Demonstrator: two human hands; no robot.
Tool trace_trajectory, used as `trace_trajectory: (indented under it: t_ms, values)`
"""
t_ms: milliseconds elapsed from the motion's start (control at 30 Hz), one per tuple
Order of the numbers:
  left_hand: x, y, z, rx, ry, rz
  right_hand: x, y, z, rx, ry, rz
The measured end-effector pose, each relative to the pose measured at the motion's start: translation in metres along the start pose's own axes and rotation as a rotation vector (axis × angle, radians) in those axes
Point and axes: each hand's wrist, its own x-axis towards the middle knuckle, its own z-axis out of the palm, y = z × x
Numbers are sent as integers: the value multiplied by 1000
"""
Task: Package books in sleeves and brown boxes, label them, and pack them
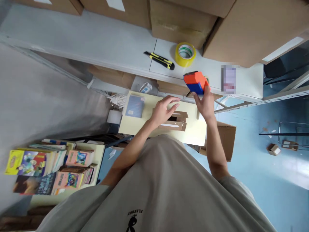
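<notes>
My right hand [205, 103] grips an orange and blue tape dispenser [196, 81], raised near the front edge of the white shelf. Held over the cream table, my left hand [164, 111] is empty, its fingers apart and slightly curled. Beneath it lies a small cardboard box [178, 125] with its flaps up, partly hidden by that hand. A roll of yellow tape [185, 54] rests on the shelf beyond the dispenser. To its left is a black and yellow box cutter [160, 60].
Large cardboard boxes [181, 24] line the back of the white shelf [108, 42]. A blue notebook [135, 106] lies on the cream table [193, 137]. Stacked books [50, 164] stand at lower left. An open carton [225, 138] is on the floor at right.
</notes>
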Motion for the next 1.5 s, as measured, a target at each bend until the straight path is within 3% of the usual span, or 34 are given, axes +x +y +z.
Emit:
trace_trajectory:
  t_ms: [133, 300, 500, 667, 800, 1233, 1367, 1500]
  values:
    - [-52, 2, 13, -149, 103, -101, -76, -53, 22, 356, -157, 107]
    - [-89, 3, 14, -163, 231, -180, -115, -92, 57, 572, -217, 215]
    - [-110, 1, -16, -134, 156, -153, -121, -102, 65, 463, -277, 217]
    - [-109, 8, -63, -55, 273, -220, -123, -105, 59, 284, -394, 145]
    - [-102, 11, -97, 52, 268, -115, -127, -112, 55, 172, -467, 97]
    - [-119, -13, -126, -127, 71, -123, -150, -146, 62, 8, -500, 154]
    - [-120, -24, -138, -314, 4, -284, -145, -163, 50, -91, -627, 155]
    - [-118, -54, -122, -585, -55, -595, -119, -185, 33, -180, -890, 172]
